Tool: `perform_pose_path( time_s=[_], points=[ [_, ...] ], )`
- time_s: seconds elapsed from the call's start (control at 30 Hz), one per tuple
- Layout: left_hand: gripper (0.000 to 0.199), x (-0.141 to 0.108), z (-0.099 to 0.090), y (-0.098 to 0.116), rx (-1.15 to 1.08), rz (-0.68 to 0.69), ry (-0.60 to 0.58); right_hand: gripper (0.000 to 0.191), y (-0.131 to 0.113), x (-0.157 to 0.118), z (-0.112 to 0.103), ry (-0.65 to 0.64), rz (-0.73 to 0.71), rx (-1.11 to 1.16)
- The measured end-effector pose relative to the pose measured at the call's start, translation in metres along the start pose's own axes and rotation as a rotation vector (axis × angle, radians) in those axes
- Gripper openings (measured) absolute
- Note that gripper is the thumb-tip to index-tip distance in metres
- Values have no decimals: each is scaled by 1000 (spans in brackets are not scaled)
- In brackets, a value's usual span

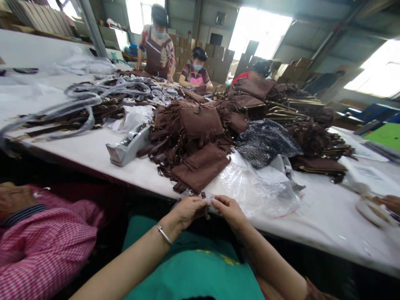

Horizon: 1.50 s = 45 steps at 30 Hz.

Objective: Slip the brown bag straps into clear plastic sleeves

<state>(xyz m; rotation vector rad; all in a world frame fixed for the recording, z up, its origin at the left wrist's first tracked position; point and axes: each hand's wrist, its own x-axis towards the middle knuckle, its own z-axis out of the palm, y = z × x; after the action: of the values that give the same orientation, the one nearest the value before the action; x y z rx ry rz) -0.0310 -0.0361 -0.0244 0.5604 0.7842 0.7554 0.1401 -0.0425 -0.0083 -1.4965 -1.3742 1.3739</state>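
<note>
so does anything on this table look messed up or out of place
Nothing looks damaged or spilled. The brown fringed bags lie in loose heaps, not stacked, and one hangs over the table edge by the left hand and right hand. Crumpled clear plastic is strewn beside them.

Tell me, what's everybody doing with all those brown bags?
A person sits at the edge of a long white table. Their left hand and right hand pinch a small dark piece together, beside a clear plastic bag. Brown fringed bags are piled nearby, next to a grey tape dispenser. Other people work at the far end.
</note>
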Motion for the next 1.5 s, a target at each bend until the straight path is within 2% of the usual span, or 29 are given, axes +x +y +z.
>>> perform_pose_path(
  time_s=[0.17,0.27,0.43,0.6,0.8,1.07,1.27,1.5],
  points=[
    [26,2,-3,-1,53,-18,13,29,-9,9,3,130,-45,-137],
    [25,-2,-6,6,77,-44,27,27,-11,11,0,181,-32,-178],
    [27,-8,-6,27,70,-46,48,29,-4,-3,-7,159,82,-138],
    [26,-3,6,34,22,-7,54,29,1,-19,-7,118,87,-81],
    [31,0,16,32,82,91,167,27,2,-25,-8,81,74,-82],
    [34,4,11,21,215,97,225,28,7,-23,-5,91,85,-28],
    [35,10,4,10,249,95,205,33,8,-17,-1,68,108,85],
    [34,5,9,8,300,93,219,33,3,-3,12,91,129,96]
  ],
)
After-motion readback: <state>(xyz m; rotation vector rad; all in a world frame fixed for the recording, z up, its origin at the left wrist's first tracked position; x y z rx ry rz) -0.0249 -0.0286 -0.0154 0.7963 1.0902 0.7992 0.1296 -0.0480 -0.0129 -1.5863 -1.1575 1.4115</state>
